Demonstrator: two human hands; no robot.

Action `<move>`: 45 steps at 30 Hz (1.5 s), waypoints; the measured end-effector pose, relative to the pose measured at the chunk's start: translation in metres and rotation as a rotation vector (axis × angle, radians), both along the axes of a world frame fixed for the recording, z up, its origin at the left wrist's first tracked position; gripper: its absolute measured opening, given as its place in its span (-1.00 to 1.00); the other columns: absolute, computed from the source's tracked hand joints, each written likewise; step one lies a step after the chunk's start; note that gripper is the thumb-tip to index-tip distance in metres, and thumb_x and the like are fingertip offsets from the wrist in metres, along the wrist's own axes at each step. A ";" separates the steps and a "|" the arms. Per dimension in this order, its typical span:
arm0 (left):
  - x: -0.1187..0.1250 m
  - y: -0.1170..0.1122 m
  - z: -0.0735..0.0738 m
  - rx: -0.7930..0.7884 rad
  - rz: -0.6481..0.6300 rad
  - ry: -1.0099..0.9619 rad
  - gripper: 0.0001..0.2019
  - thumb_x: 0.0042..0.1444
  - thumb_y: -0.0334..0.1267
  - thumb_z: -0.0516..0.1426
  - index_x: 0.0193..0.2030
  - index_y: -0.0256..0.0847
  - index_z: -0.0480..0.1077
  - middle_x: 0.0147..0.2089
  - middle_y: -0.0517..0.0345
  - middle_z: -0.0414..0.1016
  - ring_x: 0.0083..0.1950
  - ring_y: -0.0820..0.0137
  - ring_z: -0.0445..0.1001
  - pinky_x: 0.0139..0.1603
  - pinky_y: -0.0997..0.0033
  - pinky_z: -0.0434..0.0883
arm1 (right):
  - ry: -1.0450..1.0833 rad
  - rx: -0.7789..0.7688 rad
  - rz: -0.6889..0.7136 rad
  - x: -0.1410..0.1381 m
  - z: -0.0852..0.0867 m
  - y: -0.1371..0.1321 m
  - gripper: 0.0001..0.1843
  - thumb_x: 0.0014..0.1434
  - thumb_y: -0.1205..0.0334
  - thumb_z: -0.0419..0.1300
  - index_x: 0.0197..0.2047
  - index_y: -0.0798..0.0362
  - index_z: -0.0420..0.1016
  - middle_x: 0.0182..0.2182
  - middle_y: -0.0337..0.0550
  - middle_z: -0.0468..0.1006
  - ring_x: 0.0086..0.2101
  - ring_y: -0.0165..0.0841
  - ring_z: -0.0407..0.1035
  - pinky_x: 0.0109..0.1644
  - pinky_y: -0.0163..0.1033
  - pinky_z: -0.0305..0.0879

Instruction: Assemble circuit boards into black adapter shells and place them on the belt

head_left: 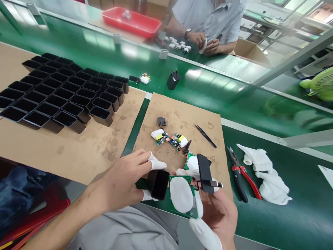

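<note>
Fingers in white finger cots, my left hand (125, 177) grips a black plastic housing (160, 184), its open mouth facing right. Close beside that mouth, my right hand (217, 211) holds a green circuit board (183, 196) with a large white pad on it. Wires join the board to a black plug cover (205, 173) with metal prongs, also in my right hand. Just beyond, on the cardboard (179, 107), lie circuit boards with white and yellow parts (178, 141) (159, 137). Another board (191, 162) is partly hidden behind the plug cover.
Many black housings (65, 93) stand in rows at left. Tweezers (205, 135), red-handled pliers (241, 173) and white cloth-like pieces (270, 177) lie at right. A black adapter (173, 80) stands at the back. Across the bench, a person's hands (205, 43) work near a red tray (131, 22).
</note>
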State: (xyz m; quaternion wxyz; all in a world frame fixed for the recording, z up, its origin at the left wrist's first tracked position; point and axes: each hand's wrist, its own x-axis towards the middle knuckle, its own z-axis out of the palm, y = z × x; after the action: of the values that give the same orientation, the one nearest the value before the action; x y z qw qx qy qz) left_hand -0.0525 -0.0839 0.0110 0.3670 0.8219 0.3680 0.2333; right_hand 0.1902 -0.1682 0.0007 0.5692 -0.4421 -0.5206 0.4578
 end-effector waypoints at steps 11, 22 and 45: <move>-0.004 -0.019 -0.008 -0.088 0.019 -0.152 -0.19 0.10 -0.57 0.28 0.49 0.08 0.49 0.10 0.08 0.61 0.06 0.20 0.70 0.09 0.27 0.70 | -0.172 0.090 0.097 -0.006 0.019 0.007 -0.21 0.06 0.24 0.70 0.36 -0.13 0.69 0.17 0.12 0.78 0.13 0.24 0.70 0.22 0.20 0.73; -0.003 -0.021 -0.013 -0.090 0.027 -0.220 -0.21 0.16 -0.48 0.35 0.53 0.10 0.46 0.13 0.08 0.61 0.07 0.21 0.70 0.14 0.23 0.71 | -0.234 0.073 0.131 -0.006 0.024 0.005 -0.15 0.09 0.40 0.66 0.40 -0.23 0.65 0.26 0.02 0.72 0.20 0.15 0.66 0.21 0.08 0.74; -0.005 -0.021 -0.009 -0.110 -0.034 -0.246 -0.15 0.09 -0.64 0.24 0.52 0.00 0.43 0.13 0.09 0.57 0.09 0.27 0.66 0.15 0.24 0.66 | -0.343 0.116 0.055 0.003 0.007 -0.008 -0.22 0.11 0.42 0.59 0.39 -0.01 0.64 0.21 0.15 0.75 0.17 0.15 0.70 0.27 0.10 0.72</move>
State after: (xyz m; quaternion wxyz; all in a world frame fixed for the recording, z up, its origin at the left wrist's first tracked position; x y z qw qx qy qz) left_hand -0.0577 -0.1044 0.0016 0.4578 0.7719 0.3185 0.3053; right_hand 0.1935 -0.1765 0.0076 0.4839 -0.4659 -0.6473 0.3602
